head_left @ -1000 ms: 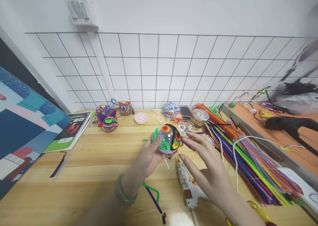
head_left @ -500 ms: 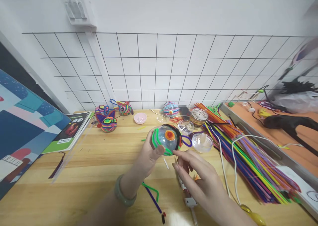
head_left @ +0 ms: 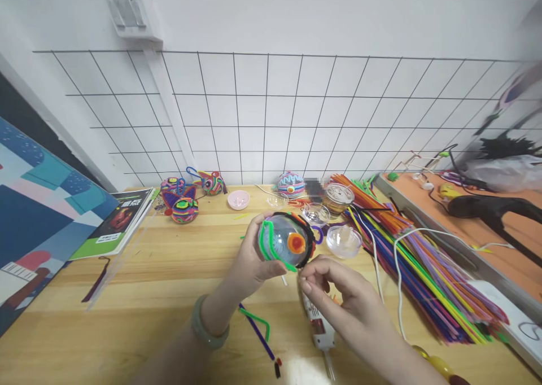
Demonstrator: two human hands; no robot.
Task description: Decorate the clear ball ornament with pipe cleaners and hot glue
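Observation:
My left hand (head_left: 253, 265) is closed around a clear plastic ball (head_left: 283, 253), its thumb along the lower front. Green pipe cleaner (head_left: 266, 239) curves over the ball's left side and bottom. An orange-and-red coil (head_left: 297, 243) sits on the front like an eye. Black and orange pipe cleaner (head_left: 308, 230) lines the right edge, with a purple loop (head_left: 318, 235) beyond it. My right hand (head_left: 341, 300) has thumb and forefinger pinched at the ball's lower right edge; what lies between the fingertips is too small to tell. Below that hand, a white glue gun (head_left: 322, 331) lies on the table.
Loose green and purple pipe cleaners (head_left: 258, 335) lie in front. Bundled pipe cleaners (head_left: 423, 278) and a white cable (head_left: 398, 286) are at right. Clear half shells (head_left: 344, 243), a pink dish (head_left: 239, 200) and decorated balls (head_left: 185, 209) stand behind. Left is a magazine (head_left: 112, 227).
The ball has turned in my left hand, so the orange coil sits lower and further right. My right hand has shifted slightly down and right, leaving more of the glue gun visible.

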